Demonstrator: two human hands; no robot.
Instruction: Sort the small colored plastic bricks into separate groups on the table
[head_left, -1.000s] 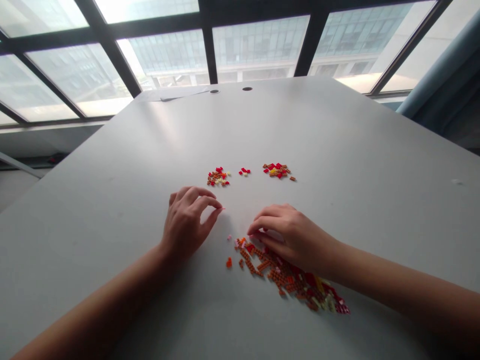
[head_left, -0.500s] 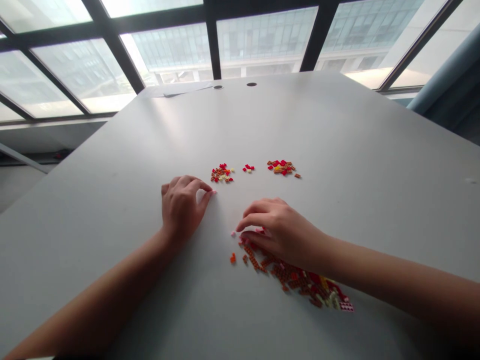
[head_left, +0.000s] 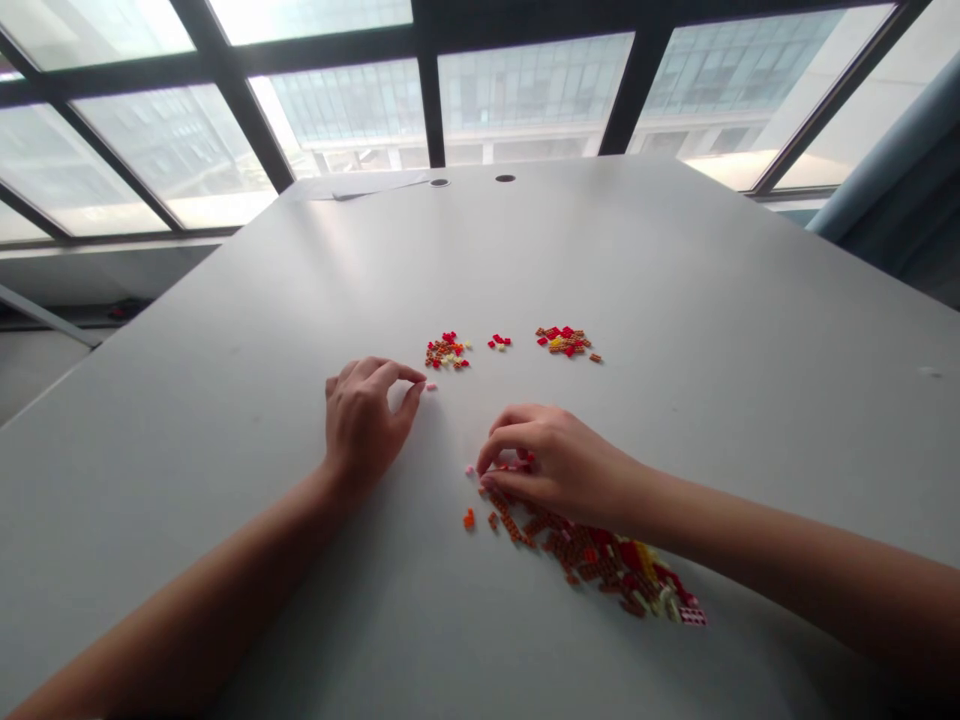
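With thumb and forefinger pinched together, my left hand [head_left: 369, 410] rests on the table at the tip of a small pink building brick [head_left: 431, 386]. The brick pokes out past the fingertips. My right hand [head_left: 544, 452] lies over the upper end of a heap of small building bricks [head_left: 592, 555], mostly brown, red and yellow. Its thumb and forefinger are closed at the heap's left edge; whatever is between them is hidden. A loose pink brick [head_left: 469, 470] lies just left of those fingertips. Red and pink pieces show under the palm.
Farther off lie a mixed brick cluster [head_left: 448, 351], a few red and cream bricks [head_left: 499, 342], and another cluster [head_left: 566, 341]. An orange brick [head_left: 469, 519] sits left of the heap. Paper sheets [head_left: 352, 185] lie at the white table's far edge, before the windows.
My right thumb and forefinger have closed together at the heap's edge. The pink brick at my left fingertips shows a little more. The camera view has tipped slightly.
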